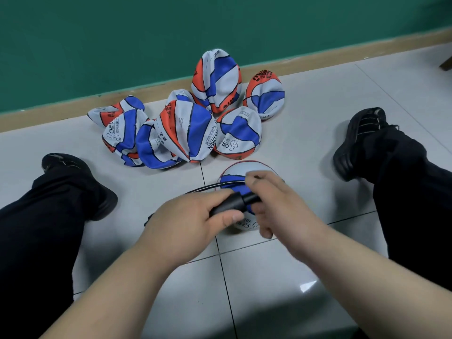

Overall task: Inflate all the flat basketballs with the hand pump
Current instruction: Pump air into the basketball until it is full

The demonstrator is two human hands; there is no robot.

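**Floppy shells, rigid pump: hold the barrel, pin the ball**

Down on the tiled floor (pixel 318 113), with legs spread to either side. Near the green wall, heaped and touching: the pile of flat basketballs (pixel 186 128), crumpled and folded in on themselves. Likely light and limp, with a grained skin that should not slip. Best lifted by a fold or cupped from beneath, with no firm shape to clamp.

Nearer, apart from the heap and directly under the hands: one ball (pixel 244 171), rounder in outline, lying on the floor and mostly covered. Seemingly partly filled, so liable to roll unless pinned.

Left hand (pixel 190 221) wrapped round the rear of the hand pump (pixel 234 201), fingers and thumb closed on it. Right hand (pixel 276 204) curled about the pump's front end, forefinger and thumb closed on something small and dark, too blurred to name. Stiff, smooth black plastic by the look of it, and better gripped round the barrel than by the tips.

Running leftward from over the ball: the thin hose (pixel 215 185), limp and probably easy to kink, so best left slack. Needle and valve not visible.
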